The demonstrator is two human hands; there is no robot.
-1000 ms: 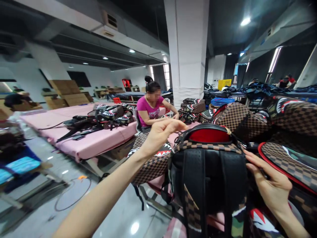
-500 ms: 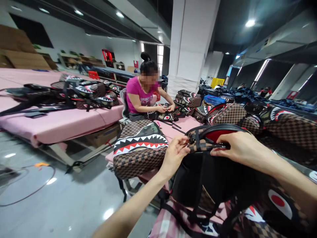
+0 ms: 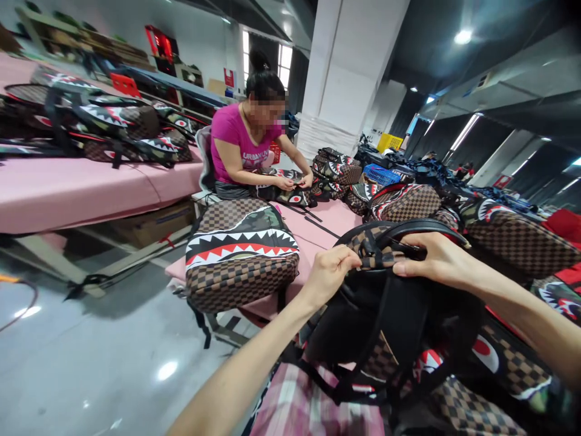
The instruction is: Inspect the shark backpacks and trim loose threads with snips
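Note:
A backpack [image 3: 363, 321] with a black back panel and brown-checkered parts stands upright in front of me, over a plaid cloth [image 3: 308, 402]. Its loose black straps hang down. My left hand [image 3: 333, 271] is closed at the left end of a checkered band along the bag's top, fingertips pressed together. On the right of the same band, my right hand [image 3: 429, 259] pinches it between thumb and fingers. A black strap crosses the band between the hands. To the left lies another checkered backpack [image 3: 240, 290] with a shark-mouth print, touched by neither hand.
Across the pink table [image 3: 329, 215] sits a co-worker [image 3: 247, 142], both hands on a similar bag. More shark-print backpacks [image 3: 403, 203] line the right side. A blue crate [image 3: 382, 174] and a white pillar [image 3: 347, 79] stand behind. Another pink table [image 3: 95, 194] holds bags at left.
My view has tilted down and turned slightly. My left fingers have curled closed on the band, and my right thumb now presses on the band's near side.

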